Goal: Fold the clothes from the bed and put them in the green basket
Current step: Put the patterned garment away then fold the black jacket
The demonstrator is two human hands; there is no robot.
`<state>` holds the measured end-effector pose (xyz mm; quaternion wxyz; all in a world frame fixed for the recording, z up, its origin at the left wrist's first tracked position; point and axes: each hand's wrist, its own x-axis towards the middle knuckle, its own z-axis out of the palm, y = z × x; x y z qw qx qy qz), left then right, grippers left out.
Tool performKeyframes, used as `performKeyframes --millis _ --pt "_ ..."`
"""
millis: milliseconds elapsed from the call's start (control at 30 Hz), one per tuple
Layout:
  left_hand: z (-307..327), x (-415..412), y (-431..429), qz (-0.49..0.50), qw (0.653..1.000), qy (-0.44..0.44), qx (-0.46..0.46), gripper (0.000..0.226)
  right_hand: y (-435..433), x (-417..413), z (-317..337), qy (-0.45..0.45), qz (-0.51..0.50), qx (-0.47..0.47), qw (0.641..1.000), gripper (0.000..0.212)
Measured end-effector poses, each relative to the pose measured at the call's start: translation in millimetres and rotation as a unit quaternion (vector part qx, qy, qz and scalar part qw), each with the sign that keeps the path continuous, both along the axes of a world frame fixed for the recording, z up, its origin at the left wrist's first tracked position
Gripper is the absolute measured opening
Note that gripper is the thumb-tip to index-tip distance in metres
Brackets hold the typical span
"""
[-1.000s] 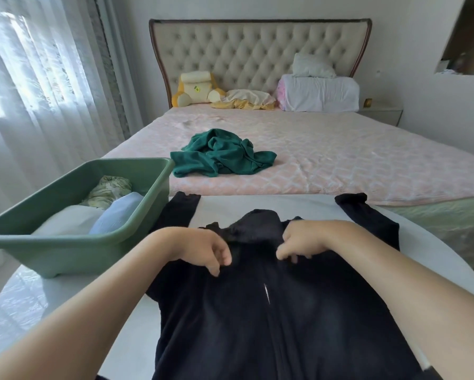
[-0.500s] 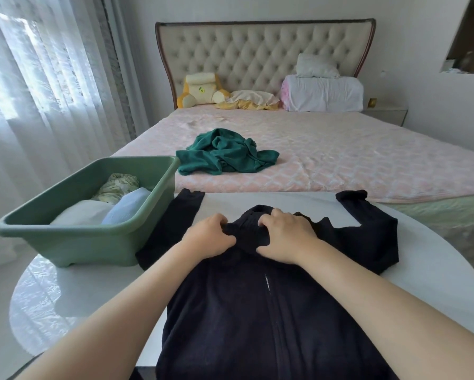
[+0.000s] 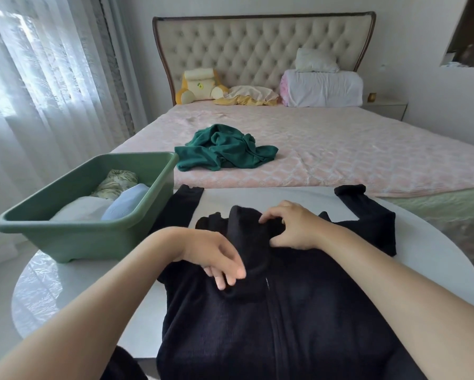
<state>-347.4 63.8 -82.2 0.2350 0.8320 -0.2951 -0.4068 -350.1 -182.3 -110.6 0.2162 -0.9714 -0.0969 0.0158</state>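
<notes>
A black zip-front jacket [image 3: 271, 325] lies face up on the round white table [image 3: 66, 292], sleeves spread toward the bed. My right hand [image 3: 293, 229] rests on its raised collar, fingers spread and bent over the fabric. My left hand [image 3: 216, 259] lies lower on the jacket's left shoulder, fingers relaxed and pointing down near the zip. The green basket [image 3: 93, 237] stands on the table's left side with several folded clothes inside. A crumpled dark green garment [image 3: 222, 149] lies on the pink bed [image 3: 340, 154].
A tufted headboard, a yellow plush toy [image 3: 197, 86], a cream cloth and white pillows [image 3: 323, 86] sit at the bed's head. Sheer curtains hang along the left. A low bedside cabinet [image 3: 386, 108] stands at the far right.
My left hand has let go of the collar and slid down toward me onto the jacket's shoulder. My right hand stays at the collar, fingers now spread over it.
</notes>
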Motion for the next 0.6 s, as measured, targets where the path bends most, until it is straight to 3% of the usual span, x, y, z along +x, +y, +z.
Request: performKeyframes --millis 67,167,300,333,400,500,600 --pt "-7 7 -3 0.071 0.991 -0.106 -0.045 0.019 1 -4 -3 0.001 0.013 -0.008 1.0 0.043" --pt "-16 17 -11 0.191 0.939 -0.267 -0.102 0.016 4 -6 -7 0.001 0.017 -0.001 1.0 0.032" --pt "-33 8 -27 0.17 0.937 -0.303 -0.031 0.087 8 -6 -11 -0.032 0.009 0.02 0.999 0.018" --pt "-37 7 -29 0.157 0.933 -0.323 -0.013 0.09 9 -6 -10 -0.047 0.007 0.039 0.998 0.018" --pt "-41 12 -33 0.163 0.908 -0.383 -0.037 0.062 13 -6 -6 -0.08 0.0 0.093 0.992 0.015" --pt "-32 19 -34 0.274 0.855 -0.411 -0.156 0.015 16 -7 3 -0.106 -0.028 0.178 0.978 0.01" --pt "-16 21 -34 0.354 0.816 -0.364 -0.277 0.01 19 -9 14 -0.103 -0.05 0.258 0.959 0.015"
